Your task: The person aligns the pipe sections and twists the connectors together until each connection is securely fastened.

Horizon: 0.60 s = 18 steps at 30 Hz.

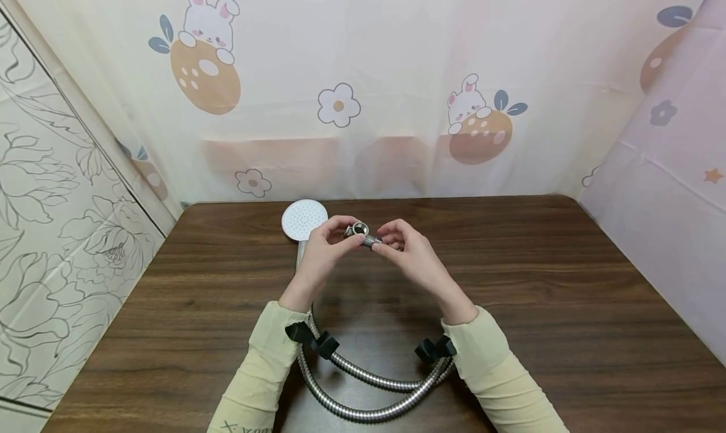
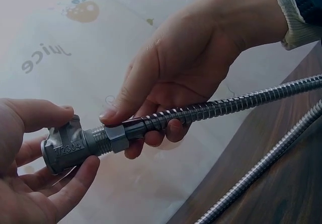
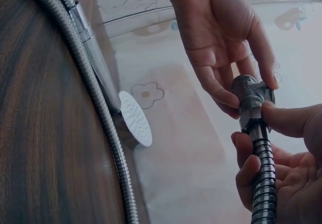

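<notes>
My left hand [image 1: 324, 247] holds a metal threaded pipe fitting [image 2: 65, 146] by its body, thumb on the side branch. Raised marks that look like "1/2304" show on it in the left wrist view. My right hand [image 1: 409, 253] grips the end of a ribbed metal shower hose [image 2: 211, 109], its thumb at the hex nut [image 2: 117, 138]. The nut sits against the fitting's male thread, part of which shows bare. Both hands are above the table. A shower head [image 1: 304, 220] with a white face lies beyond my left hand, its handle [image 3: 95, 60] partly hidden.
The rest of the hose [image 1: 363, 415] curves in loops on the brown wooden table [image 1: 567, 307], under and between the forearms. A patterned curtain [image 1: 391, 61] hangs behind the table's far edge, with flowered panels [image 1: 57, 187] on the left.
</notes>
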### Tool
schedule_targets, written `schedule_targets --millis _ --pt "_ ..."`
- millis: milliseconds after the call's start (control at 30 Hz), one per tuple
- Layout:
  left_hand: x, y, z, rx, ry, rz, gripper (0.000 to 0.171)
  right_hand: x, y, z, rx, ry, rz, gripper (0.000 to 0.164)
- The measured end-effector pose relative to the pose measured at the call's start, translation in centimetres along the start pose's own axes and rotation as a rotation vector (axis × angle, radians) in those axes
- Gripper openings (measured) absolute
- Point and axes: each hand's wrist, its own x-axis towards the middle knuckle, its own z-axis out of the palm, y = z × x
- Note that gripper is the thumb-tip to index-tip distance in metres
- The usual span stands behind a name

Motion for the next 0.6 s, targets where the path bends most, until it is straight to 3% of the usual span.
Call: schedule_targets --millis 300,600 --pt "0.07 -0.11 0.00 0.025 0.001 -0.002 0.029 -0.25 -0.04 0.00 0.038 -0.037 -0.042 0.021" --pt "0.06 -0.04 0.07 0.013 -0.008 -0.027 0.030 -0.16 0.09 0.21 -0.044 -0.009 -0.057 0.035"
